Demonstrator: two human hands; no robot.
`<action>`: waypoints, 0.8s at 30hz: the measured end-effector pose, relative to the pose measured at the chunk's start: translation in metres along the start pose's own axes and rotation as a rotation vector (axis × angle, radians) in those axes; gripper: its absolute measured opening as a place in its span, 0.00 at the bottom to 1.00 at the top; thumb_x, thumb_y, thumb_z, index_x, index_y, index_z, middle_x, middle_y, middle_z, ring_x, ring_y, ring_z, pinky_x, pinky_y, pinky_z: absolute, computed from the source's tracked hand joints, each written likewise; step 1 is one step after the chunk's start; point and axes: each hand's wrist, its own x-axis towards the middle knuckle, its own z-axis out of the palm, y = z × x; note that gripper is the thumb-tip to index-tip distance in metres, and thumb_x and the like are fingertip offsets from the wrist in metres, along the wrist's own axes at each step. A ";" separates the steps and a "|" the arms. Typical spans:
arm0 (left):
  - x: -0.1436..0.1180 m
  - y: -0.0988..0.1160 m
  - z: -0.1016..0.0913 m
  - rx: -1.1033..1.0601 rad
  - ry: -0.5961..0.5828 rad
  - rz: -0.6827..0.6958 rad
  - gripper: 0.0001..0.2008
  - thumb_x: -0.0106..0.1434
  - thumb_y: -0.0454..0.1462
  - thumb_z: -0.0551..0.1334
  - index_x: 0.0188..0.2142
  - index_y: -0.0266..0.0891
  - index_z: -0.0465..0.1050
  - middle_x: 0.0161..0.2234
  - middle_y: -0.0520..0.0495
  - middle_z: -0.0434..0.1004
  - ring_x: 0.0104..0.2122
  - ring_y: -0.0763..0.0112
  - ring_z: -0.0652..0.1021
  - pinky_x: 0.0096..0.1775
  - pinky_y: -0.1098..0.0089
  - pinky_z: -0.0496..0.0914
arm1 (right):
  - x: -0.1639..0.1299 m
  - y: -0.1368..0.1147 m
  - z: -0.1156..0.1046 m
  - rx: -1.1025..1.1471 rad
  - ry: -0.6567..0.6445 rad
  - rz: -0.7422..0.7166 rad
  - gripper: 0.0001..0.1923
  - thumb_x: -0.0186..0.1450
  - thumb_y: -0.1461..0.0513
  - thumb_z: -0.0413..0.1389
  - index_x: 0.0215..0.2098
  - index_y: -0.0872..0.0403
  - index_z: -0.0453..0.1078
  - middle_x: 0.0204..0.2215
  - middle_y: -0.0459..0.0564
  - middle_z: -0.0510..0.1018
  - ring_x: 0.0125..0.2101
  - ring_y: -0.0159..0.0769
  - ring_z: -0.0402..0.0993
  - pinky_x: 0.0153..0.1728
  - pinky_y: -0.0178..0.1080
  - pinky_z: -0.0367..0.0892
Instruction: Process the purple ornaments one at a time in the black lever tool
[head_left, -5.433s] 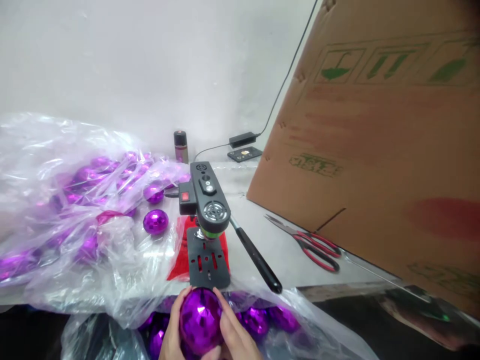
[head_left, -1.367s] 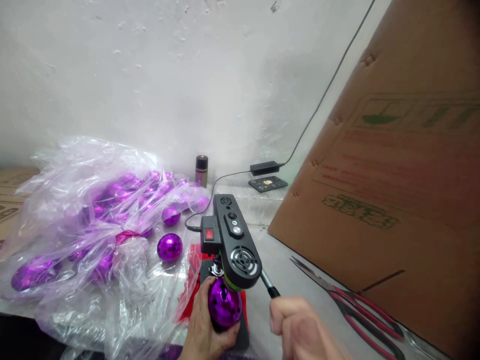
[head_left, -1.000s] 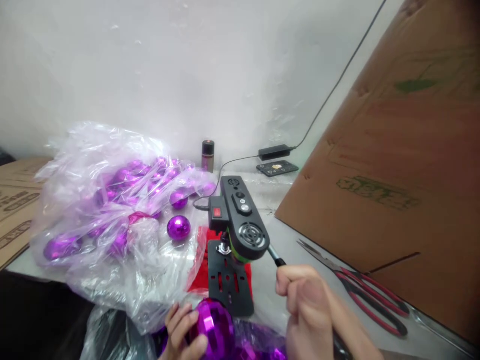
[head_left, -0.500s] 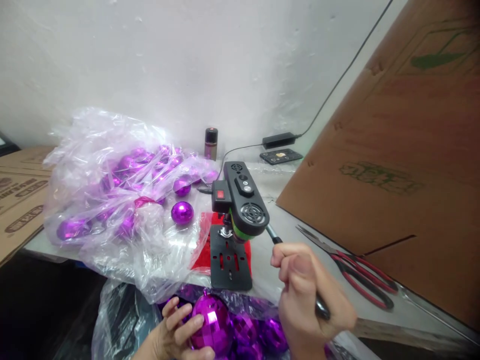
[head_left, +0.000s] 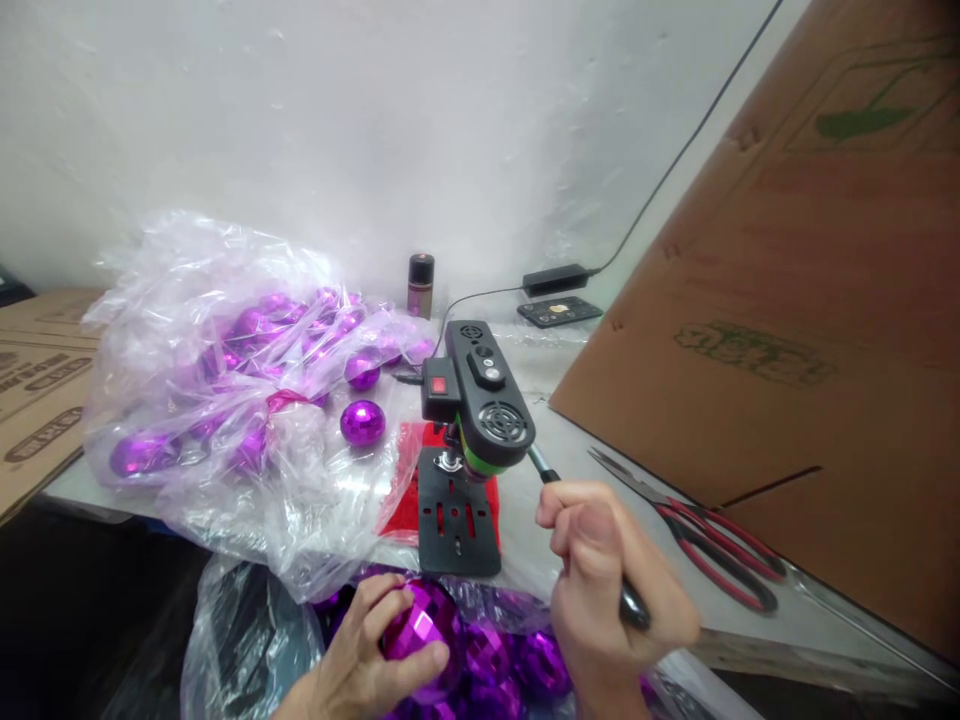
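Observation:
At the bottom, my left hand [head_left: 386, 640] is wrapped over a large purple mirror-faceted ball [head_left: 429, 628], thumb on its near side and fingers across its left and top. The ball sits among smaller purple faceted balls [head_left: 486, 655] in a clear plastic bag. My right hand [head_left: 611, 580] is closed in a fist around the black grip of a metal lever [head_left: 541, 463]. The lever's shaft runs up to the head of a small black bench machine [head_left: 489, 395], resembling a mini drill press; where they meet is hidden. Below its head lies a slotted black base plate [head_left: 458, 530].
A clear bag [head_left: 180, 290] of purple balls covers the left, with one loose ball [head_left: 363, 424] nearby. Red-handled scissors [head_left: 712, 545] lie right, beside a leaning cardboard sheet [head_left: 787, 300]. Behind are a dark-capped bottle [head_left: 421, 285], a phone [head_left: 559, 312] and a power adapter [head_left: 556, 280].
My left hand has shifted up and right onto the ball, its fingers curling over the top. The ball's top stem is now hidden. My right hand keeps its grip on the lever.

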 end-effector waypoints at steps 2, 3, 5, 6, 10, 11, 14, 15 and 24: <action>0.002 0.008 -0.004 -0.038 -0.068 -0.060 0.36 0.55 0.28 0.74 0.59 0.61 0.75 0.60 0.44 0.81 0.57 0.53 0.83 0.58 0.54 0.79 | 0.000 0.000 0.001 -0.001 0.012 0.003 0.16 0.73 0.73 0.53 0.29 0.54 0.64 0.25 0.43 0.70 0.26 0.27 0.70 0.26 0.34 0.61; -0.001 0.011 -0.006 -0.068 -0.106 -0.113 0.40 0.55 0.30 0.75 0.64 0.59 0.71 0.63 0.40 0.79 0.58 0.50 0.83 0.58 0.52 0.79 | -0.001 0.000 0.001 -0.001 0.023 0.002 0.16 0.73 0.73 0.54 0.29 0.54 0.64 0.24 0.43 0.70 0.26 0.27 0.70 0.26 0.34 0.61; -0.010 0.017 -0.008 -0.119 -0.159 -0.266 0.51 0.52 0.36 0.80 0.72 0.54 0.63 0.64 0.34 0.79 0.59 0.43 0.83 0.58 0.47 0.79 | -0.001 0.000 0.002 -0.008 0.039 0.003 0.17 0.73 0.73 0.54 0.28 0.53 0.63 0.24 0.43 0.69 0.26 0.28 0.71 0.26 0.35 0.60; -0.016 0.020 -0.009 -0.137 -0.179 -0.355 0.57 0.48 0.40 0.83 0.73 0.52 0.61 0.63 0.33 0.80 0.58 0.40 0.83 0.58 0.45 0.79 | -0.002 -0.001 0.002 -0.012 0.043 -0.001 0.17 0.73 0.73 0.54 0.28 0.53 0.63 0.23 0.43 0.69 0.26 0.28 0.71 0.25 0.35 0.59; -0.035 0.032 -0.013 -0.164 -0.282 -0.674 0.64 0.32 0.43 0.89 0.70 0.51 0.68 0.60 0.38 0.84 0.55 0.38 0.85 0.57 0.43 0.82 | -0.002 -0.002 0.004 -0.015 0.049 -0.004 0.17 0.74 0.71 0.55 0.27 0.54 0.63 0.22 0.42 0.67 0.26 0.28 0.71 0.25 0.34 0.59; -0.037 0.035 -0.014 -0.163 -0.306 -0.721 0.62 0.33 0.42 0.89 0.69 0.51 0.70 0.60 0.38 0.84 0.56 0.38 0.85 0.57 0.42 0.81 | -0.002 -0.002 0.004 -0.013 0.051 0.001 0.18 0.74 0.71 0.55 0.27 0.54 0.63 0.22 0.42 0.66 0.27 0.28 0.71 0.26 0.34 0.59; -0.038 0.039 -0.018 -0.154 -0.384 -0.743 0.58 0.39 0.43 0.88 0.69 0.50 0.70 0.60 0.37 0.84 0.56 0.39 0.85 0.58 0.42 0.81 | -0.003 -0.001 0.003 -0.027 0.055 0.004 0.18 0.75 0.69 0.55 0.26 0.54 0.63 0.22 0.42 0.67 0.27 0.28 0.70 0.26 0.34 0.59; -0.037 0.039 -0.021 -0.149 -0.405 -0.695 0.57 0.42 0.46 0.87 0.70 0.49 0.70 0.60 0.36 0.84 0.55 0.40 0.85 0.57 0.44 0.81 | -0.003 0.000 0.002 -0.031 0.056 -0.002 0.18 0.75 0.69 0.55 0.26 0.54 0.63 0.22 0.42 0.66 0.27 0.28 0.70 0.26 0.34 0.60; 0.050 -0.032 -0.070 0.082 -0.049 -0.323 0.17 0.76 0.43 0.66 0.62 0.48 0.77 0.50 0.44 0.90 0.49 0.57 0.89 0.53 0.64 0.83 | 0.001 -0.023 0.015 -0.162 0.154 0.240 0.21 0.78 0.62 0.55 0.25 0.52 0.61 0.23 0.43 0.65 0.20 0.27 0.60 0.22 0.37 0.53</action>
